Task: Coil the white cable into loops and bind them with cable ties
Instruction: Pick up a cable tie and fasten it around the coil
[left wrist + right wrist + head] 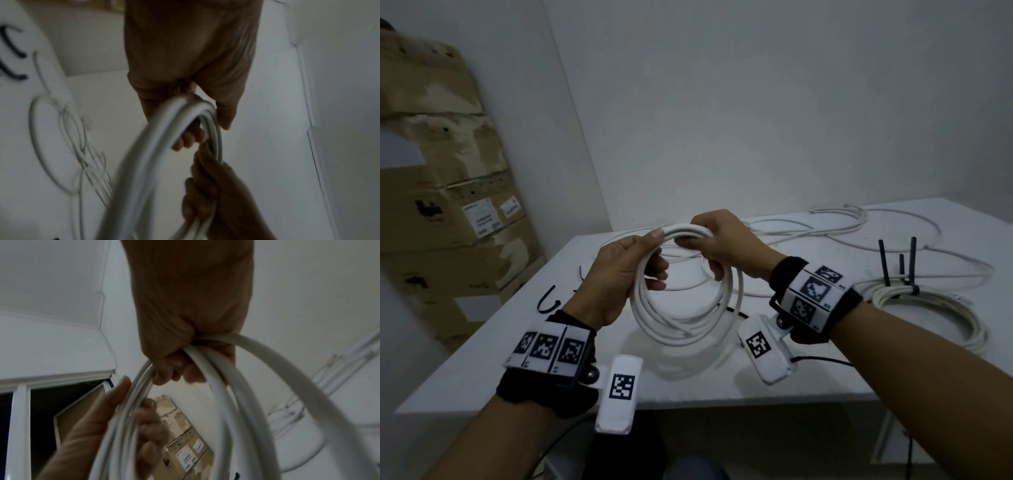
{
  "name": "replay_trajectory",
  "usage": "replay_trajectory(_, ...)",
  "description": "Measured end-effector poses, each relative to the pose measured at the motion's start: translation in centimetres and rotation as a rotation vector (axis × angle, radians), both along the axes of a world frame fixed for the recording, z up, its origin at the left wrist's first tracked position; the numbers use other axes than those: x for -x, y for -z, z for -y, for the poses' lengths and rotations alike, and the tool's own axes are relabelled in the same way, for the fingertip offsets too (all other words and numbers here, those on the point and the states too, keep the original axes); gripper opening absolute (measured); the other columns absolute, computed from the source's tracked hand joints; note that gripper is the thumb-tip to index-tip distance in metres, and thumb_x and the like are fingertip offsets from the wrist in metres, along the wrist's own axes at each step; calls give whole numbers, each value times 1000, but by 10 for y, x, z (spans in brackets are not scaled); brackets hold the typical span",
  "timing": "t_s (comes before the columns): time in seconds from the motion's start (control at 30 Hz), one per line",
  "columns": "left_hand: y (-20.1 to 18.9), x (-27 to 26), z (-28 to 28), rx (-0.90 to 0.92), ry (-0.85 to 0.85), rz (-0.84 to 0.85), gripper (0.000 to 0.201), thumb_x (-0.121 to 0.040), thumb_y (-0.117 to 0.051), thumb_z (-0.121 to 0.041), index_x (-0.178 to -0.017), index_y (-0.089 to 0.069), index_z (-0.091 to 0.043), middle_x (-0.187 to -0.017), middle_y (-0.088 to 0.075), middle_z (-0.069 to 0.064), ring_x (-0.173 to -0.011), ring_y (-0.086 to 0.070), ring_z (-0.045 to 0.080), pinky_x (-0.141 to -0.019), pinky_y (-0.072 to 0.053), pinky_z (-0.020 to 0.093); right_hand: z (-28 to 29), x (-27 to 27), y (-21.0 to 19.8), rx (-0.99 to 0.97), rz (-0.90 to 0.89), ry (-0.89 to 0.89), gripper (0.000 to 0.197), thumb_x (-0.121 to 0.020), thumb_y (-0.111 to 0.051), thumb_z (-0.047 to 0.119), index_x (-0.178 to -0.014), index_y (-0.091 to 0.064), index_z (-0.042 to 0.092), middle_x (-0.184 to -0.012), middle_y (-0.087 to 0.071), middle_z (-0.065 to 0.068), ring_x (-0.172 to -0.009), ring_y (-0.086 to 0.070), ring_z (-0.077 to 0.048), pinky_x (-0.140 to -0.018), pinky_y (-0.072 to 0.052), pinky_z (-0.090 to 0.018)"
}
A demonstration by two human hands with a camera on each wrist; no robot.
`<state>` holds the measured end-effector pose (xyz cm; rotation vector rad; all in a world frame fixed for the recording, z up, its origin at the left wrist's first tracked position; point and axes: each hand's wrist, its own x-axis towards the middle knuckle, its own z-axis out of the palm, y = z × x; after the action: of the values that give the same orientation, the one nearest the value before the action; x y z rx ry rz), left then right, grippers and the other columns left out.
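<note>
Both hands are holding up a round bundle of thick white cable [681,301] above the white table [482,370]. The left hand [619,274] and right hand [722,243] are curling around its top. The looping looks finished. Next, one hand should be grabbing a black cable tie [548,303].

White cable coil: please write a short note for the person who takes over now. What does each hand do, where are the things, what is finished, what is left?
Left hand grips the left side of the white cable coil, held above the white table.
Right hand grips the coil's top.
Done: several loops formed; one bound coil with black cable ties lies on the right.
Loose white cable lies at the back; spare black ties on the left.
Left: no tie is visible on the held coil, so bind it.
</note>
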<state>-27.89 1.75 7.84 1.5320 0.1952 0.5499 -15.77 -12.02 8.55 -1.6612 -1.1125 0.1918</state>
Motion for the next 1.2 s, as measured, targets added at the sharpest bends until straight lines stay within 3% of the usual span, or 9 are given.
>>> replay_trajectory(0.1,8,5,6,23,-88,89,46,-71,-63,-48,-88,-63,-5,-78,-69,14,-72,-66,27,-67,-58,41,0,-3,-2,-157,-130,11,22,-90,-64,16,-77,-55,1,-42,-42,1,-30,-45,-19,-34,-42,-28)
replay_trajectory(0.23,22,6,26,170,-233,252,49,-76,-56,-54,-87,-59,-6,-60,-62,7,-53,-62,21,-54,-57,33,0,-4,-5,-186,-175,16,22,-91,-62,16,-76,-52,3,-40,-40,6,-28,-42,-16,-34,-43,-28)
replay_trajectory(0.33,20,1,31,274,-324,275,52,-78,-54,-58,-81,-55,-7,-46,-47,2,-35,-47,16,-39,-46,25,1,2,-1,-172,-205,-9,19,-91,-62,16,-81,-53,2,-42,-41,4,-30,-44,-17,-36,-45,-28)
replay_trajectory(0.53,28,-4,31,68,-414,270,41,-95,-55,-41,-76,-53,-5,-44,-43,7,-30,-45,19,-35,-43,25,6,9,5,-156,-232,-13,21,-91,-62,19,-82,-55,1,-46,-36,-4,-31,-37,-14,-36,-46,-28)
replay_trajectory(0.77,12,-4,23,-335,-318,176,34,-85,-65,-41,-97,-63,-9,-75,-58,15,-40,-54,15,-39,-45,25,2,11,14,-52,-143,92,24,-90,-60,16,-76,-59,-3,-39,-36,3,-29,-35,-13,-33,-39,-24)
replay_trajectory(0.87,5,-6,17,-508,-277,72,31,-84,-65,-44,-102,-64,-18,-73,-61,12,-40,-53,13,-39,-44,26,-1,13,18,-48,-121,89,29,-90,-59,17,-62,-53,9,-35,-36,9,-27,-35,-12,-34,-38,-23)
replay_trajectory(1.0,13,-9,21,-622,-274,32,29,-84,-59,-53,-90,-66,-25,-67,-63,-4,-46,-54,9,-42,-45,25,-4,12,19,-60,-104,126,34,-89,-60,17,-58,-48,9,-34,-34,9,-27,-34,-13,-32,-36,-22)
replay_trajectory(1.07,21,-11,22,-642,-313,98,23,-87,-60,-46,-89,-67,-24,-64,-62,-15,-53,-54,2,-49,-43,18,-4,11,20,-56,-96,135,36,-88,-61,17,-56,-47,9,-34,-34,8,-27,-34,-15,-33,-37,-23)
replay_trajectory(1.2,23,-13,22,-593,-303,179,17,-89,-64,-34,-85,-69,-19,-74,-68,-6,-68,-58,3,-61,-44,14,2,10,24,-87,-111,78,29,-86,-68,22,-65,-54,8,-43,-45,0,-35,-46,-17,-37,-45,-27)
